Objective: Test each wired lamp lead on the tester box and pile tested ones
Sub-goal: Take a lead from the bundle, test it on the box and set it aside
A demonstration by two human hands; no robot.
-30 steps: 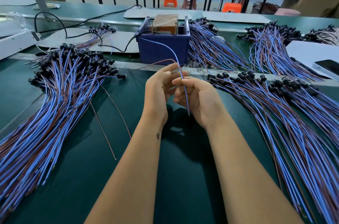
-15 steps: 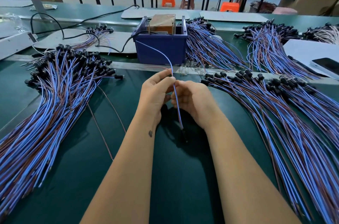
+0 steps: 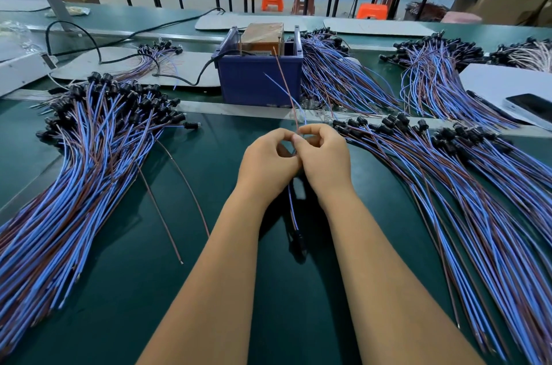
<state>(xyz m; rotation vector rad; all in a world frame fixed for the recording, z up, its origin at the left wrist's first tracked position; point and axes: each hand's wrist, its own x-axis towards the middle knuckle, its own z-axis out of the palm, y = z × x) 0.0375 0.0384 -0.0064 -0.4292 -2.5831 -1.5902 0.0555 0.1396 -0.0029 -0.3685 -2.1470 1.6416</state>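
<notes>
Blue and brown wires of one lead point(image 3: 294, 209) rise toward the tester box point(image 3: 259, 78), pinched between my left hand point(image 3: 265, 161) and right hand point(image 3: 327, 160).

Dark green worktop mat point(image 3: 125, 290), smooth with a soft sheen, catching light near its middle. Blue and brown plastic-sheathed wire leads point(image 3: 68, 200) fan along its left edge, glossy insulation, matt black plastic sockets point(image 3: 101, 87) at their far ends. At the far edge sits a dark blue plastic bin point(image 3: 257, 81), matt walls, holding a brown cardboard-looking box point(image 3: 263, 36). Beside it, a dull metal strip point(image 3: 209, 107).
</notes>
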